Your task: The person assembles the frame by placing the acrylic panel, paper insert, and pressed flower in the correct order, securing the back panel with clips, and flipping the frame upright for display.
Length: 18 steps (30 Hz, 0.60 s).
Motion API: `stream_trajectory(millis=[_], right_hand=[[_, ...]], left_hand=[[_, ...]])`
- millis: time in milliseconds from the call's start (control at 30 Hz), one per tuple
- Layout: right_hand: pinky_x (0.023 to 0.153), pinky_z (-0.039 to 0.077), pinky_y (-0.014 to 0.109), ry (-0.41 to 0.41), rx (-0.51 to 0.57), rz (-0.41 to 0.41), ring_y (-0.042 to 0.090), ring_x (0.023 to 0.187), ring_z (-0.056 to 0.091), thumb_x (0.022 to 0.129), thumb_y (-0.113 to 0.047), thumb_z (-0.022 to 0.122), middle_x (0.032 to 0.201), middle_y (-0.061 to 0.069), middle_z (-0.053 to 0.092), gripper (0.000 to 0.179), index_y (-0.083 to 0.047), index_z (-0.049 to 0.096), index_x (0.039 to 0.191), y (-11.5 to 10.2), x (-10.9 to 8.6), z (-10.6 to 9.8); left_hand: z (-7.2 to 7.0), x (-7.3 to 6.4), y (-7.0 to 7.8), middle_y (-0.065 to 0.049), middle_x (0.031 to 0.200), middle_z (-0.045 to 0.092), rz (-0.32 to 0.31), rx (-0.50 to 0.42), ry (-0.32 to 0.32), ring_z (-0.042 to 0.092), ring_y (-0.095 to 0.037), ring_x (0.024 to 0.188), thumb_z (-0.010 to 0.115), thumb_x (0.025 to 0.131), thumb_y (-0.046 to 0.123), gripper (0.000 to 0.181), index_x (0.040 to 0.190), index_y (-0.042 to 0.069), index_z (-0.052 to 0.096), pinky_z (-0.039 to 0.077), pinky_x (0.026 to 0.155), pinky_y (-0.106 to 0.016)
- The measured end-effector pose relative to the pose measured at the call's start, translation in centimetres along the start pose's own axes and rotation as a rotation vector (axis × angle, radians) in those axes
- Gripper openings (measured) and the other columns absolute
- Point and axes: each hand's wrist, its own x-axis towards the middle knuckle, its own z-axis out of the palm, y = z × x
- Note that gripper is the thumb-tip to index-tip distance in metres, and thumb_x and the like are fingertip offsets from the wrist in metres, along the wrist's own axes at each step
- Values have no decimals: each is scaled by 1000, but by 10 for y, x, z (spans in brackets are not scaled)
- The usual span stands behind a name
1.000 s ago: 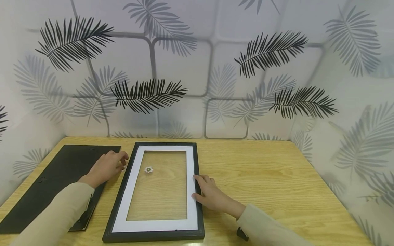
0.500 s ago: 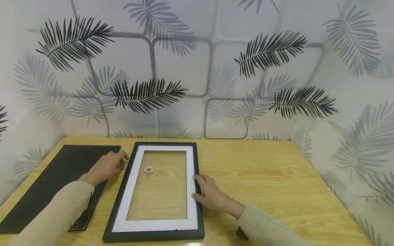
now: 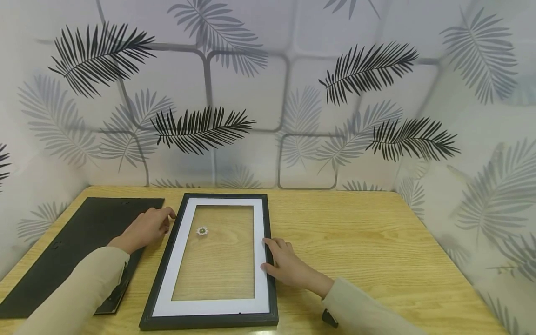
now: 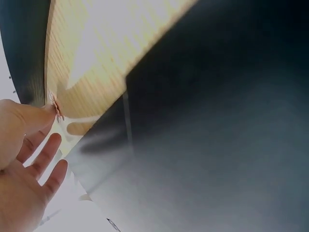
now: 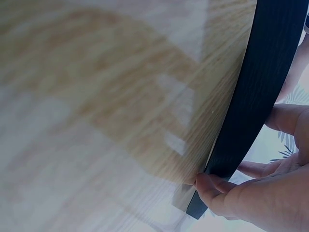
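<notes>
Only my left hand [image 3: 145, 227] shifts, barely, nearer the picture frame [image 3: 209, 321] reaching toward the tabletop's [image 3: 377, 242] far edge, pinching what looks like a small flower [image 4: 57, 109] while my right hand [image 3: 289, 265] grips the frame's right side, apparently mid-arranging, the next move calling for delicacy.

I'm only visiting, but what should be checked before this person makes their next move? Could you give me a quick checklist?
1. Frame lying flat on the table: ok.
2. Right hand gripping the frame's right side: ok.
3. Left hand pinching the small spiky piece: ok, as the left wrist view shows; exactly what the piece is: cannot tell.
4. White flower inside the white border: ok, towards the upper left.
5. White flower stuck down: cannot tell.
6. Black panel apart from the frame: ok, bare table shows between them.
</notes>
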Motion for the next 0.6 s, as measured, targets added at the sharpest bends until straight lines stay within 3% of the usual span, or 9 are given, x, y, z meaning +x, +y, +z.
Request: stream_trajectory(millis=[200,600], right_hand=[[96,39,50,-1,1,10,38,122,35,90,-21,58,135,27,35,58,1,32,137,0,0,0],[96,39,49,1,-2,9,36,121,36,90,-21,58,135,27,35,57,1,33,137,1,1,0]], left_hand=[[-2,-2,1,1,70,56,10,-5,-2,48,-10,61,59,80,-5,24,104,0,59,41,54,-27],[-4,-2,3,-3,76,61,15,-25,14,48,-10,60,56,81,-5,22,102,-2,59,40,53,-25]])
